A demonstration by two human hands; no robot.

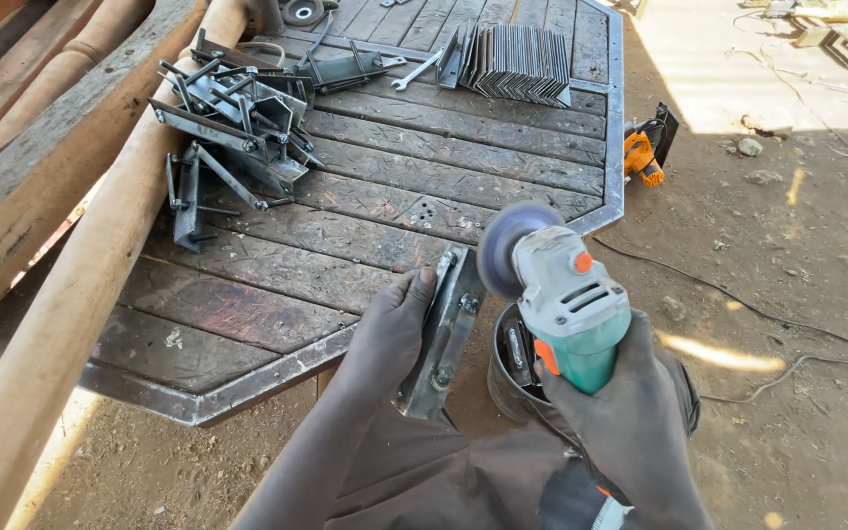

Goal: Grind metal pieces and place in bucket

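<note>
Steel bracket [441, 334], flat and grey with bolts along it, propped on the near edge of the bench [277, 294]; left hand [392, 329] clamped on its left side, fingers wrapped over the edge. Angle grinder [566, 304], teal and grey body with orange button, gripped tight in the right hand [620, 402]; its disc [504, 245] spins blurred, just above the bracket's far end. Dark round bucket [514, 363] on the dirt floor, between bracket and grinder body. Far left on bench: heap of welded steel parts [233, 128]. Far middle: stack of angle-iron pieces [512, 64], spanner [416, 72] beside it. Orange tool [643, 152] hanging off the bench's right edge.
</note>
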